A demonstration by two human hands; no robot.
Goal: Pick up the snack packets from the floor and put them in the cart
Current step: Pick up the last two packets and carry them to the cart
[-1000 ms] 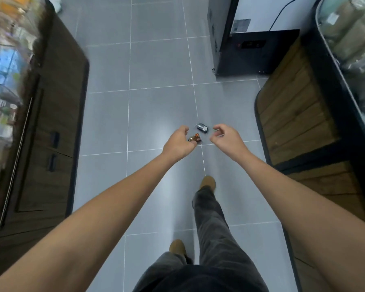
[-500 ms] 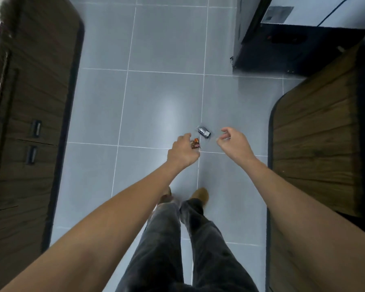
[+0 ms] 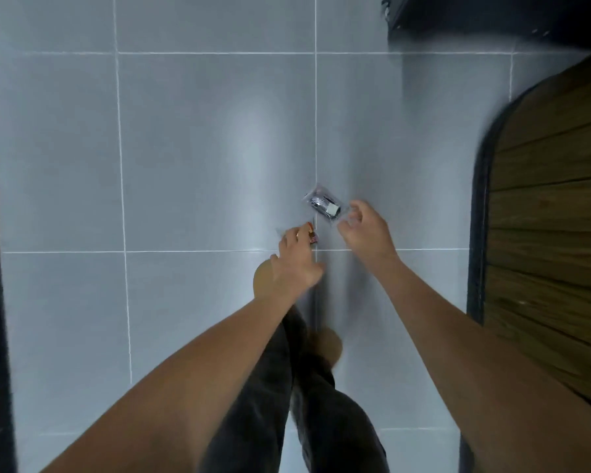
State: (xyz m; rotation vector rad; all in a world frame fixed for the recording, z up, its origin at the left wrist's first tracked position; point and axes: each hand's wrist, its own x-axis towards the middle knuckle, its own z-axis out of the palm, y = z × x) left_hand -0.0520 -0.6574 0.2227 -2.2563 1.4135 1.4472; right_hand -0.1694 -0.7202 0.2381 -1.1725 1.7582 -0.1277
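Both hands have dropped closer to the grey floor (image 3: 185,148). At frame centre the left hand (image 3: 296,264) covers most of the red snack packet (image 3: 312,236), and I cannot tell whether it grips it. The right hand (image 3: 365,230), loosely curled and holding nothing, is just beside the dark snack packet (image 3: 325,206), which lies on the tile.

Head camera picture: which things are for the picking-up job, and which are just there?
For the job: dark snack packet, red snack packet partly hidden by the left hand, right hand near the dark one. No cart in view.
Just there: wooden counter, black unit, brown shoe.
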